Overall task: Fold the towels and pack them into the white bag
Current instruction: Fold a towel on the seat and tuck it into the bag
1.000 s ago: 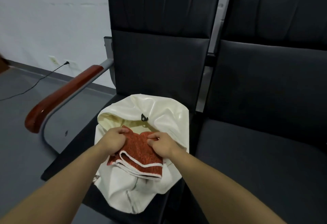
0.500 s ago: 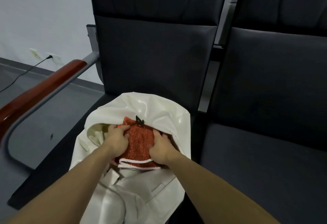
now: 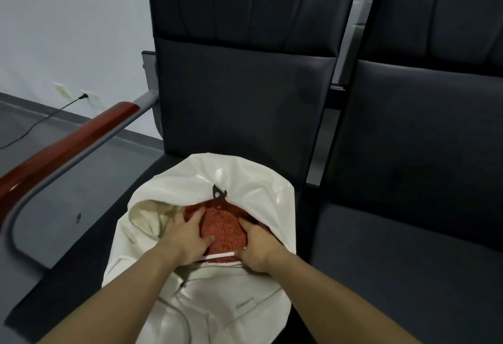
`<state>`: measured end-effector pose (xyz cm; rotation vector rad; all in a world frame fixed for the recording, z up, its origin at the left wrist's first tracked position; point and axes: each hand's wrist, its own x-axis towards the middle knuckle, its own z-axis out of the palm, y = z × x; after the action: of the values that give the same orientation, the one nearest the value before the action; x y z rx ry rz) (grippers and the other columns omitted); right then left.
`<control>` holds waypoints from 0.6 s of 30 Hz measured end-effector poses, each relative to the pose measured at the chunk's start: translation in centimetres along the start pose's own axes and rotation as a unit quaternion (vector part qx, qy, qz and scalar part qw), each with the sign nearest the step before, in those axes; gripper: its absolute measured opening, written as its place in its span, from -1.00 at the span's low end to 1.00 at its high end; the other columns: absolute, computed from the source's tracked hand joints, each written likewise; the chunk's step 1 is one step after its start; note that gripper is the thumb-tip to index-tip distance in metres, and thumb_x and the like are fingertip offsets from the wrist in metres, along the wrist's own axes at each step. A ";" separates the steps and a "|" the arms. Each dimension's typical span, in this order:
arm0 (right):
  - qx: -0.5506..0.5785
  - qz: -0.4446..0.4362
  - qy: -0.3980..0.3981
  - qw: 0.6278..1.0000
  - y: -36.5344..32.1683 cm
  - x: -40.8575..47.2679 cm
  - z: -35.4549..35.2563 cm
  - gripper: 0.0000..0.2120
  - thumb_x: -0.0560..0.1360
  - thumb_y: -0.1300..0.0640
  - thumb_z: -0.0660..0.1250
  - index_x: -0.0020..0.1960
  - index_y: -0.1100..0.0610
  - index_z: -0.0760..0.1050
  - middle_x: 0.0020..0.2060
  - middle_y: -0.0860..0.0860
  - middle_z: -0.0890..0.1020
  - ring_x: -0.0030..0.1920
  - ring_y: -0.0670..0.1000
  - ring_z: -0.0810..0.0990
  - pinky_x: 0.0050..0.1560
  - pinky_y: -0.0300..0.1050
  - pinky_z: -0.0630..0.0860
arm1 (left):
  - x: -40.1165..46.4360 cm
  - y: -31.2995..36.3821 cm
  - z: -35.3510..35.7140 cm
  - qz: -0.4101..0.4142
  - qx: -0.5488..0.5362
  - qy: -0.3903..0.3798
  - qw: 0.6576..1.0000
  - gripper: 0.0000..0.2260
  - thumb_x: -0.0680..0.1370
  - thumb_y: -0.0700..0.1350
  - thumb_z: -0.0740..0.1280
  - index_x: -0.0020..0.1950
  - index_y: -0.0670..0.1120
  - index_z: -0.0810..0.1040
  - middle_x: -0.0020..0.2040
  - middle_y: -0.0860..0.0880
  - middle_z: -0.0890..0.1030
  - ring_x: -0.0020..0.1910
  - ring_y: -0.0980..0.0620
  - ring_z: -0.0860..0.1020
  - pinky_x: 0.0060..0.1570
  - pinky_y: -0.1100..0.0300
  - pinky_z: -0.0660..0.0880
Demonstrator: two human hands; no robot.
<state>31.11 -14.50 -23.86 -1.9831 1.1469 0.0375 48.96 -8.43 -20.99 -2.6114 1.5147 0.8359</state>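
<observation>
Both of my hands press a folded rust-red terry towel with a white edge stripe [image 3: 224, 230] into the open mouth of the glossy white zip-top bag [image 3: 245, 313], which lies on the dark padded seat of a black chair [image 3: 239, 104]. My left hand [image 3: 187, 237] lies flat on the towel's left side, fingers spread and loose, clasping nothing. My right hand [image 3: 257, 245] curls over the towel's right edge, thumb at the white stripe, gripping it. The black zipper pull [image 3: 218, 190] sits at the far rim of the opening. A red-brown wooden armrest on a grey tube [image 3: 68, 147] runs at left; a second black chair [image 3: 424, 139] stands alongside at right.
</observation>
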 end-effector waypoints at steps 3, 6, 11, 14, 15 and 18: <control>0.002 0.001 0.011 1.000 0.0 0.3 0.4 -0.24 0.54 0.10 0.42 0.62 -0.01 0.11 0.52 0.03 0.32 0.51 0.11 0.29 0.56 -0.07 0.14 | 0.2 0.1 -0.7 0.006 0.001 0.086 0.996 -0.37 0.62 0.15 0.28 0.61 0.10 0.10 0.40 -0.19 0.19 0.45 -0.26 0.18 0.50 -0.08 0.15; 0.015 -0.005 0.050 0.999 -0.1 0.7 1.1 -0.21 0.55 0.07 0.42 0.63 0.00 0.06 0.57 0.01 0.23 0.56 0.11 0.20 0.58 -0.03 0.05 | -0.1 0.0 -0.4 0.029 -0.037 0.104 0.993 -0.45 0.61 0.11 0.32 0.56 0.09 0.26 0.32 -0.12 0.33 0.37 -0.17 0.36 0.45 -0.01 0.29; 0.078 0.009 0.118 0.990 -1.0 2.0 2.1 -0.26 0.57 0.00 0.39 0.62 0.01 0.07 0.59 -0.02 0.18 0.58 0.08 0.14 0.58 -0.01 -0.02 | -0.3 0.1 0.8 0.015 -0.098 0.099 0.990 -0.64 0.61 0.07 0.30 0.40 0.09 0.50 0.20 -0.05 0.67 0.13 -0.09 0.62 0.12 0.11 0.53; 0.124 0.026 0.129 0.983 -1.6 2.7 2.3 -0.35 0.59 0.01 0.36 0.59 0.06 0.15 0.55 0.01 0.26 0.56 0.10 0.19 0.56 -0.06 0.01 | 0.2 0.3 1.5 -0.008 -0.176 0.044 0.983 -0.54 0.61 0.03 0.30 0.52 0.12 0.36 0.31 -0.04 0.62 0.11 -0.03 0.62 0.02 0.26 0.53; 0.112 0.023 0.137 0.984 -1.7 2.7 2.1 -0.34 0.59 0.01 0.37 0.59 0.06 0.15 0.56 0.01 0.24 0.57 0.10 0.17 0.57 -0.07 -0.01 | 0.4 0.5 1.7 -0.003 -0.196 0.025 0.980 -0.45 0.60 0.02 0.31 0.59 0.11 0.27 0.43 -0.03 0.53 0.26 -0.05 0.55 0.19 0.21 0.48; 0.109 0.009 0.090 0.990 -1.4 2.1 1.2 -0.37 0.60 0.11 0.36 0.59 0.09 0.18 0.54 0.05 0.30 0.53 0.09 0.26 0.45 -0.33 0.17 | 1.1 0.8 1.6 0.019 -0.188 0.015 0.982 -0.32 0.58 0.04 0.29 0.65 0.16 0.06 0.50 -0.03 0.39 0.48 -0.14 0.37 0.46 0.03 0.27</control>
<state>33.82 -14.84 -24.64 -1.8089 1.2270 -0.2525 47.98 -9.29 -22.67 -2.8655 1.5524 1.1979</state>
